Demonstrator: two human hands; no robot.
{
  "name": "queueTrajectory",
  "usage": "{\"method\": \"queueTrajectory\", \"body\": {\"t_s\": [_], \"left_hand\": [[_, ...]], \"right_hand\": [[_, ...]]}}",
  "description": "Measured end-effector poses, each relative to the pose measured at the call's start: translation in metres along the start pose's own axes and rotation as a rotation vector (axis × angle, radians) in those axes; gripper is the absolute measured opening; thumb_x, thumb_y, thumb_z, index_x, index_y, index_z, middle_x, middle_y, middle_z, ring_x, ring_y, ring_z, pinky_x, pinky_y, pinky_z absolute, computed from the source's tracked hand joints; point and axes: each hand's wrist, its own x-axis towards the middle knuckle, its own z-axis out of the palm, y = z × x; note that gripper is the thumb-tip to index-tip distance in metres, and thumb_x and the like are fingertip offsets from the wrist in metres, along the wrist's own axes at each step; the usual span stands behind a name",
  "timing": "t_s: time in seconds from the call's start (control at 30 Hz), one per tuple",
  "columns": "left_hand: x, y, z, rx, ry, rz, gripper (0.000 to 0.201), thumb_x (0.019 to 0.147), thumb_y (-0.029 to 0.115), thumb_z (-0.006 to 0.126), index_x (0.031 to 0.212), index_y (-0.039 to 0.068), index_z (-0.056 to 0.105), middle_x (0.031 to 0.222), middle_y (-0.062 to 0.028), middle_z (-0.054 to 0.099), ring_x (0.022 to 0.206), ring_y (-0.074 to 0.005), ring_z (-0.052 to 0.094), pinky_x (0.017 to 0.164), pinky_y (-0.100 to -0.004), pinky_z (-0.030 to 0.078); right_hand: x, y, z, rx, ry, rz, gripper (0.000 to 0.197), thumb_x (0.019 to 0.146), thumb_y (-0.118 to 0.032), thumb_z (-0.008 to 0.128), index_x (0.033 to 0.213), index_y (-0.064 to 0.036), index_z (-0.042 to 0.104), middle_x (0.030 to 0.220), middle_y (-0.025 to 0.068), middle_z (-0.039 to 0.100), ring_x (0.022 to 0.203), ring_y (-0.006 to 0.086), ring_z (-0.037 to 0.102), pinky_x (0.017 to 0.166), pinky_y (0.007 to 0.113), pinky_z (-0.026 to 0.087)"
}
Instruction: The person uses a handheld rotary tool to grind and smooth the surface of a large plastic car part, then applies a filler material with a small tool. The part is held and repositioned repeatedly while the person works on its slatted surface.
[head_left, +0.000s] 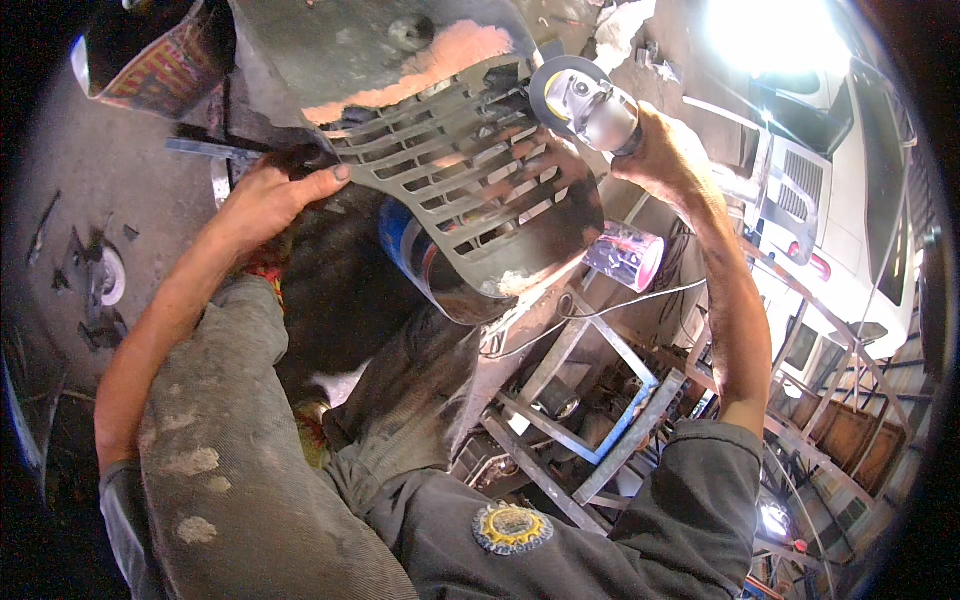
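"Watching from far off, I see the slotted panel (453, 160) between the left hand (272, 200) and right hand (668, 155). Why pinch its edge?"
"Maybe the left keeps it still."
"And the right?"
"It grips a round tool (588, 100) beside the panel."

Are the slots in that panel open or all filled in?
Several are open: pale gaps show right through the panel, whose edge the left hand touches.

Left hand (264, 202) pinches, right hand (668, 158) appears curled.
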Motion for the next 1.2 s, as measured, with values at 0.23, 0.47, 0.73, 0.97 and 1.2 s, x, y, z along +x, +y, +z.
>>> {"method": "queueTrajectory", "body": {"t_s": [0.23,0.47,0.73,0.97,1.2], "left_hand": [[-0.002,0.007,0.018,-0.39,-0.486,-0.376,0.069,0.087,0.053,0.063,0.123,-0.006,0.056,0.109,-0.0156,0.065,0.08,-0.0163,0.064,0.061,-0.0252,0.051],[0.015,0.005,0.054,-1.025,-0.693,-0.4,0.036,0.092,0.035,0.064,0.118,0.01,0.059,0.098,-0.0056,0.063,0.081,-0.0136,0.06,0.06,-0.0226,0.049],[0.032,-0.005,0.074,-1.14,-0.645,-0.41,0.029,0.093,0.028,0.062,0.115,0.009,0.061,0.104,-0.0067,0.066,0.087,-0.0176,0.063,0.067,-0.0274,0.051],[0.035,0.001,0.076,-1.138,-0.619,-0.407,0.03,0.094,0.022,0.059,0.118,0.005,0.058,0.106,-0.0098,0.067,0.086,-0.0186,0.066,0.069,-0.0287,0.054],[0.034,0.004,0.076,-1.134,-0.65,-0.398,0.029,0.094,0.022,0.057,0.118,0.005,0.058,0.105,-0.0079,0.067,0.086,-0.0165,0.067,0.07,-0.0291,0.053]], "right_hand": [[-0.008,0.02,0.006,0.055,0.04,-0.071,0.055,0.062,-0.027,0.075,0.107,0.0015,0.058,0.089,0.0249,0.067,0.084,0.04,0.067,0.077,0.044,0.054],[-0.015,0.022,0.005,0.057,0.024,-0.004,0.053,0.063,-0.025,0.074,0.106,0.0025,0.059,0.09,0.0258,0.067,0.084,0.0388,0.068,0.077,0.043,0.054],[-0.047,0.03,-0.028,0.383,-0.285,0.09,0.049,0.061,-0.017,0.079,0.105,-0.0007,0.065,0.085,0.0109,0.07,0.077,0.0201,0.064,0.074,0.035,0.051],[-0.051,0.027,-0.048,0.261,-0.434,0.036,0.044,0.061,-0.024,0.081,0.092,0.0031,0.067,0.076,0.0159,0.068,0.07,0.0225,0.065,0.065,0.037,0.05],[-0.032,0.019,-0.048,0.084,-0.446,0.091,0.059,0.058,-0.042,0.084,0.093,0.0031,0.066,0.081,0.019,0.068,0.076,0.0256,0.067,0.065,0.039,0.05]]}}
